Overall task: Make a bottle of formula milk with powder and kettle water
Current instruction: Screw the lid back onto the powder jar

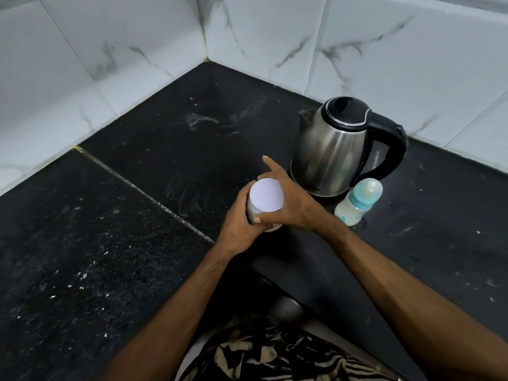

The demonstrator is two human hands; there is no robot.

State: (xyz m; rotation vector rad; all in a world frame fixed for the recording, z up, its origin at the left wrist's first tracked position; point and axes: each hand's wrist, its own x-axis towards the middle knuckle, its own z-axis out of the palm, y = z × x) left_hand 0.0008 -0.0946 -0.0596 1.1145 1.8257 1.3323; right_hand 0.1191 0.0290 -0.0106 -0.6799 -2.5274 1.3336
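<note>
The formula powder tin [265,200] stood on the dark surface [110,243], lid on, held by 2 hands: the left hand [239,224] wrapped its side, the right hand [291,204] curled over the lid's edge, forefinger spread. Opening seemed underway; next, lifting the lid. Rightward waited the kettle [335,147] and capped bottle [357,202].

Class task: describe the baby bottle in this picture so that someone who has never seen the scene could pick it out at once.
Start at the steel kettle standing on the dark counter near the tiled corner. Just in front of its base, to the right of the person's hands, stands the baby bottle. It alone is cloudy plastic, with a turquoise collar under a clear domed cap.
</note>
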